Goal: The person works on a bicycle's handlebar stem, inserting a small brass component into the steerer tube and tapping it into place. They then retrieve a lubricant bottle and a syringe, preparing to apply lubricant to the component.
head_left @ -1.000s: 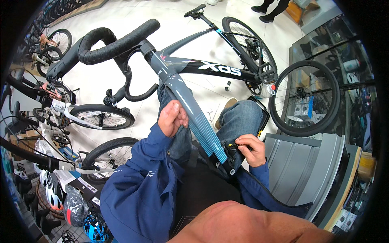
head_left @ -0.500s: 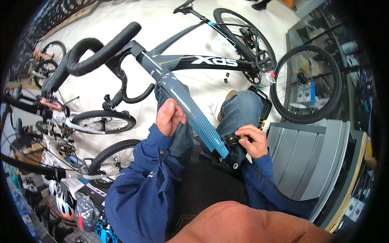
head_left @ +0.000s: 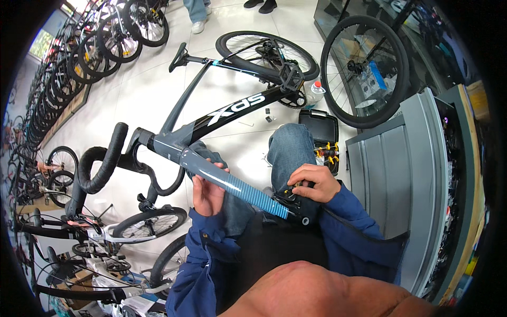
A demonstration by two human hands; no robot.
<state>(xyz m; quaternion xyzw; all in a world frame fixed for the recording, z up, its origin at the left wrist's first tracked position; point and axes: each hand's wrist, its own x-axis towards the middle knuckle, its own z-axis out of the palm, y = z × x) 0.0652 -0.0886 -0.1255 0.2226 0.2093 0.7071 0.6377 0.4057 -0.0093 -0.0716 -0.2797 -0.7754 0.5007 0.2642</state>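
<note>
Grey-blue bicycle fork [head_left: 235, 185], its handlebar [head_left: 114, 153] attached but the wheel [head_left: 355, 67] standing unfitted apart from it, is being backed by the left hand [head_left: 209, 197], grip unclear, while a dark part [head_left: 308, 185] is being pinched near the fork's tip by the right hand [head_left: 317, 183].

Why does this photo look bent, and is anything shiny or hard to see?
Head view: a fisheye lens leaves black corners and bows the right edge of the grey ridged panel; head view: white glare streaks the glossy grey, blue-striped fork; head view: small black parts at its striped end are too dark to read.
</note>
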